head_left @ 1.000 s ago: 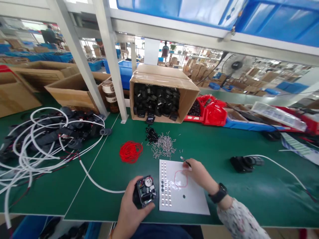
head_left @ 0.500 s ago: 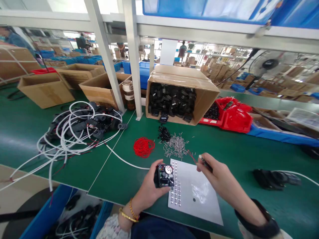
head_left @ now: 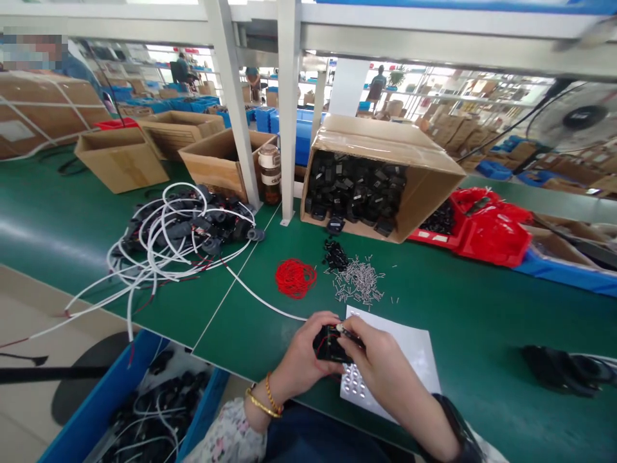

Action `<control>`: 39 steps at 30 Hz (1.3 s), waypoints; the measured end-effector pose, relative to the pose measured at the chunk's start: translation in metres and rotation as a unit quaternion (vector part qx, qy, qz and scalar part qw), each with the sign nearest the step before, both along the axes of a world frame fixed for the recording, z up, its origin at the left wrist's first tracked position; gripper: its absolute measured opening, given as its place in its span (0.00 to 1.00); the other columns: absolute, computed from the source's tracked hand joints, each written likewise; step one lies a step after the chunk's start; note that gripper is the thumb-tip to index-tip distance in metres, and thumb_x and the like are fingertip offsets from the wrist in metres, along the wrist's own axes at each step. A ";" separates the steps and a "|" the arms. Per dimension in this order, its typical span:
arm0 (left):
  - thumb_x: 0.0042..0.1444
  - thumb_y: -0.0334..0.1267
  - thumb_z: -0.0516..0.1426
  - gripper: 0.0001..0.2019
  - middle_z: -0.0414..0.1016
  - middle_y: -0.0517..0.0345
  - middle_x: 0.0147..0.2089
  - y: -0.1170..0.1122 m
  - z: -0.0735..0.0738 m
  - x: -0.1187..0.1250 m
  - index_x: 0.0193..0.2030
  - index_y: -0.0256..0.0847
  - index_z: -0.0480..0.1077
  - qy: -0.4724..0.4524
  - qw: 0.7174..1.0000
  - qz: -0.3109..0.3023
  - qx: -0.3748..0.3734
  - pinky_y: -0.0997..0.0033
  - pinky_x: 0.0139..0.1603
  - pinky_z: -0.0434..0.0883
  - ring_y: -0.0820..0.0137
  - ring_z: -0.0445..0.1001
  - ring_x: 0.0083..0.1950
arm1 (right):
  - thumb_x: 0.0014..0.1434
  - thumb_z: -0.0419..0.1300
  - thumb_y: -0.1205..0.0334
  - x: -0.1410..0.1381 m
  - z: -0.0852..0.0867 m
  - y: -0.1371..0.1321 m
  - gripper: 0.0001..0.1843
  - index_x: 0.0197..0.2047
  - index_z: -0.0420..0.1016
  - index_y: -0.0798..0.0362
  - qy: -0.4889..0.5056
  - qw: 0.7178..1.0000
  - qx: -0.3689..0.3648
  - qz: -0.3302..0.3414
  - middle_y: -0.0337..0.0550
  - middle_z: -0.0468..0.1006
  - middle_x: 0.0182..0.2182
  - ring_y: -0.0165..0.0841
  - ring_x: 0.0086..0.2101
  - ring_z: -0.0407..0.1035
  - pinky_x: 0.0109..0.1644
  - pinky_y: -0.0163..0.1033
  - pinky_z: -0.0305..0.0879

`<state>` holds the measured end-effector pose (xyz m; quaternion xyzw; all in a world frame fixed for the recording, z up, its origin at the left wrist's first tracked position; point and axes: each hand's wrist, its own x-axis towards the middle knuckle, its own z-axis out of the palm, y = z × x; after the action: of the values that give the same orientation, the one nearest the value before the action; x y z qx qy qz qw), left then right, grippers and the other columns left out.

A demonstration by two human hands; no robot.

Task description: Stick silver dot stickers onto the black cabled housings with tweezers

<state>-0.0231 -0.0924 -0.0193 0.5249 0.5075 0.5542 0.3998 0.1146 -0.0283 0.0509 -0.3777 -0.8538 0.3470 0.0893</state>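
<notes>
My left hand (head_left: 308, 350) is closed around an open black plastic housing (head_left: 330, 347) with electronic parts and red wires inside. A white cable (head_left: 270, 308) runs from beside it toward the pile at the left. My right hand (head_left: 378, 357) pinches a small dark part with a pale tip (head_left: 341, 328) at the housing's upper edge; my fingers cover most of it. Partly under my right hand lies a white sheet (head_left: 414, 350) with rows of small shiny round pieces (head_left: 354, 382) along its left side.
Beyond my hands lie red wires (head_left: 295, 278), small black pieces (head_left: 335, 254) and scattered silver pins (head_left: 361, 281). A cardboard box (head_left: 385, 138) holds black housings. White-cabled units (head_left: 183, 225) pile up at left. At right are a red bin (head_left: 496, 231) and a black unit (head_left: 559, 370).
My right hand has moved left from over the sheet to the housing, bringing the small part with it. My left hand has tilted the housing. The camera view has shifted left.
</notes>
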 end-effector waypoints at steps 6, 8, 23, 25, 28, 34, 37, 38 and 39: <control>0.37 0.44 0.70 0.32 0.68 0.51 0.54 0.001 0.000 -0.002 0.51 0.41 0.68 -0.003 1.000 0.004 -0.006 0.61 0.61 0.60 0.60 0.65 0.58 | 0.61 0.46 0.62 0.011 0.001 0.017 0.08 0.30 0.59 0.50 0.019 1.000 0.021 -0.014 0.38 0.66 0.23 0.34 0.25 0.62 0.29 0.36 0.51; 0.36 0.46 0.70 0.32 0.69 0.49 0.54 0.002 0.000 -0.003 0.50 0.41 0.68 -0.008 1.000 -0.003 -0.007 0.59 0.61 0.61 0.58 0.65 0.57 | 0.60 0.47 0.61 0.012 -0.005 0.022 0.08 0.29 0.59 0.50 0.031 0.999 0.035 -0.024 0.39 0.66 0.24 0.34 0.26 0.62 0.30 0.37 0.52; 0.39 0.44 0.70 0.35 0.66 0.49 0.57 -0.005 -0.006 0.001 0.54 0.43 0.63 -0.036 0.999 -0.007 -0.038 0.57 0.62 0.59 0.56 0.63 0.60 | 0.54 0.58 0.65 -0.008 -0.010 0.083 0.05 0.27 0.67 0.54 0.034 0.981 -0.135 0.136 0.34 0.68 0.23 0.28 0.27 0.60 0.31 0.34 0.53; 0.38 0.40 0.71 0.41 0.65 0.49 0.58 -0.007 -0.009 0.005 0.58 0.44 0.56 -0.075 0.995 0.015 -0.059 0.57 0.62 0.59 0.58 0.64 0.60 | 0.52 0.59 0.70 -0.012 -0.007 0.081 0.04 0.27 0.69 0.54 0.018 0.983 -0.120 0.134 0.34 0.69 0.23 0.28 0.26 0.60 0.30 0.34 0.53; 0.37 0.35 0.71 0.45 0.65 0.48 0.59 -0.007 -0.010 0.008 0.59 0.44 0.52 -0.111 0.991 0.028 -0.074 0.58 0.63 0.58 0.59 0.63 0.61 | 0.51 0.59 0.74 -0.016 -0.003 0.079 0.06 0.27 0.71 0.55 -0.004 0.986 -0.099 0.134 0.34 0.71 0.23 0.27 0.26 0.63 0.30 0.33 0.54; 0.38 0.30 0.70 0.44 0.64 0.51 0.61 -0.006 -0.008 0.008 0.58 0.45 0.50 -0.120 0.989 0.029 -0.078 0.61 0.63 0.57 0.61 0.63 0.61 | 0.54 0.60 0.72 -0.023 0.002 0.075 0.06 0.29 0.74 0.53 -0.041 0.986 -0.039 0.157 0.35 0.76 0.27 0.28 0.29 0.67 0.34 0.34 0.55; 0.39 0.30 0.70 0.43 0.65 0.52 0.61 -0.007 -0.010 0.008 0.57 0.46 0.50 -0.116 0.990 0.031 -0.074 0.62 0.62 0.59 0.62 0.63 0.61 | 0.55 0.60 0.71 -0.028 0.004 0.073 0.07 0.26 0.73 0.54 -0.064 0.986 -0.005 0.155 0.38 0.75 0.26 0.29 0.29 0.65 0.32 0.35 0.54; 0.38 0.30 0.70 0.43 0.65 0.53 0.61 -0.007 -0.011 0.008 0.57 0.46 0.50 -0.112 0.990 0.032 -0.073 0.63 0.62 0.59 0.63 0.63 0.61 | 0.55 0.60 0.71 -0.029 0.005 0.072 0.07 0.26 0.73 0.54 -0.070 0.986 0.004 0.154 0.39 0.75 0.26 0.30 0.29 0.65 0.32 0.35 0.53; 0.38 0.30 0.71 0.44 0.65 0.53 0.61 -0.007 -0.012 0.009 0.57 0.47 0.50 -0.108 0.991 0.034 -0.072 0.64 0.62 0.58 0.63 0.62 0.62 | 0.55 0.60 0.71 -0.030 0.005 0.072 0.07 0.26 0.73 0.54 -0.076 0.985 0.010 0.152 0.39 0.75 0.26 0.30 0.29 0.65 0.32 0.35 0.53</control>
<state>-0.0146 -0.0998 -0.0309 0.4147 0.5173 0.5828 0.4699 0.0843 0.0434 0.0563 -0.2675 -0.9091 0.3183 -0.0260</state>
